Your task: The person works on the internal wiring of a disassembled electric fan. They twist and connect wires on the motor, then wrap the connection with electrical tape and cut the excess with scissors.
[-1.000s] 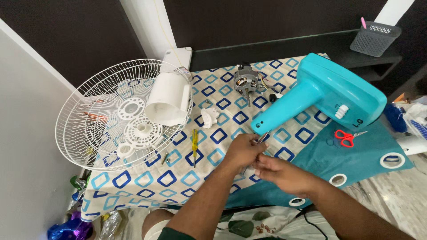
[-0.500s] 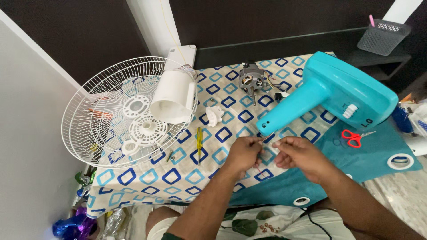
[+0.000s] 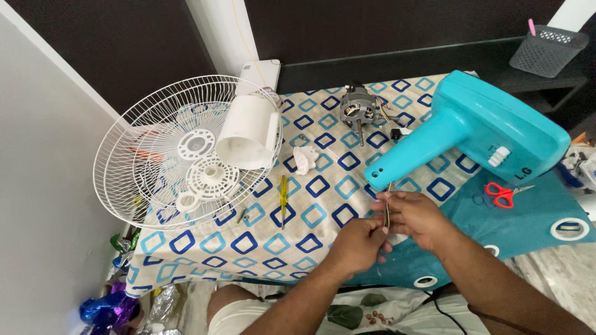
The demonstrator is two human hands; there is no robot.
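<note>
My left hand (image 3: 358,243) and my right hand (image 3: 415,214) meet at the near edge of the patterned cloth (image 3: 261,248). Both pinch thin wires (image 3: 387,208) that come out of the open end of the turquoise fan stand (image 3: 472,133). The stand lies on its side, its neck pointing at my hands. What the fingertips hold beyond the wires is too small to tell.
A white wire fan guard (image 3: 133,180) with a white plastic housing (image 3: 248,131) leans at the left. A bare fan motor (image 3: 358,111) lies at the back. A yellow screwdriver (image 3: 284,197), a small white knob (image 3: 305,159), red scissors (image 3: 506,193) and a grey basket (image 3: 547,49) are around.
My hands have come slightly nearer to me and lower, still together at the wires. The view has shifted a little to the right; the stand and fan parts have not moved.
</note>
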